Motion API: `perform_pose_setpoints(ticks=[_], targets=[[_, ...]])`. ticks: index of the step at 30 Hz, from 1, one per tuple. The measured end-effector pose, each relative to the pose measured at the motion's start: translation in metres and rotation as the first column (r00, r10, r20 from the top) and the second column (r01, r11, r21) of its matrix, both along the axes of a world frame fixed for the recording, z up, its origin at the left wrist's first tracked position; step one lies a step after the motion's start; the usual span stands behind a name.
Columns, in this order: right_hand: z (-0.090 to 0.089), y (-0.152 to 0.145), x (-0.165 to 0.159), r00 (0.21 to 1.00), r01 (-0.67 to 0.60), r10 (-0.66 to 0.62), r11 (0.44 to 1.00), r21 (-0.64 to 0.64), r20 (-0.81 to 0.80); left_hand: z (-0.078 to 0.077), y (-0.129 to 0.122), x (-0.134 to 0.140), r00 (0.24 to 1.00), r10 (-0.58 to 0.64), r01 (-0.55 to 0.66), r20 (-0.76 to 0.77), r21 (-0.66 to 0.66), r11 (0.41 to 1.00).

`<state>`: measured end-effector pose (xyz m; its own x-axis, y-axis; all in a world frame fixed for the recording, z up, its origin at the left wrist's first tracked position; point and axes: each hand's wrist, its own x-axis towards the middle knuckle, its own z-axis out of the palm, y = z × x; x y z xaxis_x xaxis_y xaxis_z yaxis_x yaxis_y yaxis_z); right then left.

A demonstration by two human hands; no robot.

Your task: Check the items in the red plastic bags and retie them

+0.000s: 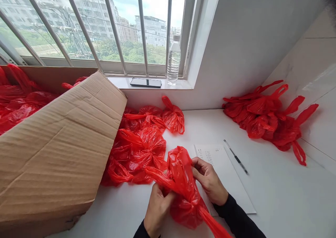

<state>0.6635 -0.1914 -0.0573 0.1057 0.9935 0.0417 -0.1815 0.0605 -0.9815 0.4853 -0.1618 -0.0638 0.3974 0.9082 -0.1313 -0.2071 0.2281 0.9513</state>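
Observation:
A knotted red plastic bag (187, 196) is between my two hands at the front of the white table. My left hand (159, 208) pinches it from the left, with its fingertips partly hidden behind the plastic. On the other side my right hand (208, 178) has thumb and fingers closed on the bag's upper edge. The bag has a tied knot in its middle, and its handles stick out to the left and lower right. Behind my right hand lies a sheet of paper (233, 182) with handwritten columns. What the bag contains cannot be made out.
A cardboard box (65, 143) holding red bags stands at the left. More tied red bags (147, 147) lie beside it, and another pile (265, 115) is against the right wall. A pen (236, 157) lies by the paper. On the windowsill are a phone (146, 82) and a water bottle (173, 62).

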Motion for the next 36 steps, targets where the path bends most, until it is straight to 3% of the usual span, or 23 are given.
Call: perform_pose_setpoints(ticks=[9, 22, 27, 36], targets=[[0.006, 0.0, -0.002, 0.982, -0.165, 0.165, 0.986, -0.006, 0.091, 0.001, 0.0, 0.001, 0.999, 0.043, -0.042, 0.009, -0.026, 0.999], [0.003, -0.001, 0.0, 0.996, -0.047, 0.049, 0.998, -0.03, 0.079, -0.001, 0.004, 0.002, 0.999, -0.003, 0.005, -0.047, 0.06, 0.998], [0.005, -0.001, 0.0, 0.997, -0.064, 0.065, 0.998, -0.014, 0.052, 0.0, 0.003, 0.003, 0.999, -0.002, 0.003, -0.032, 0.049, 0.999], [0.012, -0.001, -0.004, 0.975, -0.212, 0.211, 0.977, 0.012, 0.075, -0.024, 0.004, -0.001, 0.991, 0.134, -0.134, -0.004, -0.012, 0.991]])
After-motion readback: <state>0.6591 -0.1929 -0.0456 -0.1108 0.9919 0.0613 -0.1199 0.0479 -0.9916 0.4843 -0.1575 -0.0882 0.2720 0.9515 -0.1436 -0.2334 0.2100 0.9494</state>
